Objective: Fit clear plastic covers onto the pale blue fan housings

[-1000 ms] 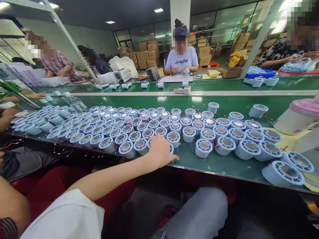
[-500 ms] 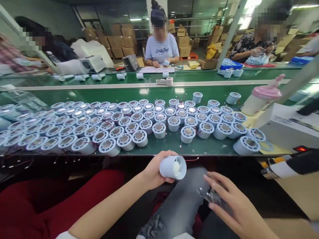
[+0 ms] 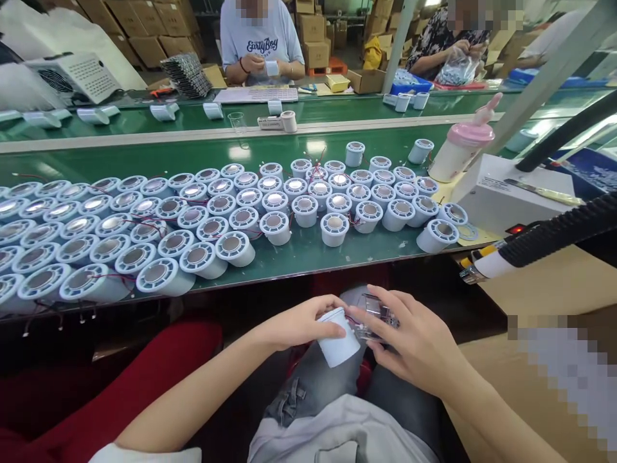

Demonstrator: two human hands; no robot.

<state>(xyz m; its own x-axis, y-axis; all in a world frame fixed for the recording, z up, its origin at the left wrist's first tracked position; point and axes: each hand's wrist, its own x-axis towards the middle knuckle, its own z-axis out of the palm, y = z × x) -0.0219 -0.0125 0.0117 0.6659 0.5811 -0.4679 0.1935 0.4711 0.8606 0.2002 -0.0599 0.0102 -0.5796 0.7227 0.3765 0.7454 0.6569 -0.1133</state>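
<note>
Above my lap, my left hand (image 3: 301,325) is closed around a light blue cylindrical housing (image 3: 341,347), which is tilted. Thin dark red wires come from its upper right side. My right hand (image 3: 421,344) grips a clear plastic part (image 3: 375,314) close beside the housing, and its fingertips are near the wires. Whether the clear part touches the housing I cannot tell. Beyond my hands, rows of similar light blue housings (image 3: 334,229) stand on the green bench (image 3: 289,263), with round metallic centres facing up and red wires among them.
To the right are a grey-white box (image 3: 501,186) with a red light, a pink-lidded cup (image 3: 463,151) and a black corrugated hose (image 3: 563,231). A cardboard surface (image 3: 501,360) lies at lower right. Across the bench a co-worker (image 3: 263,48) handles a similar housing.
The view has turned down and to the right. My right hand has brought the clear part up to the housing. My left hand has turned the housing so its open end faces down.
</note>
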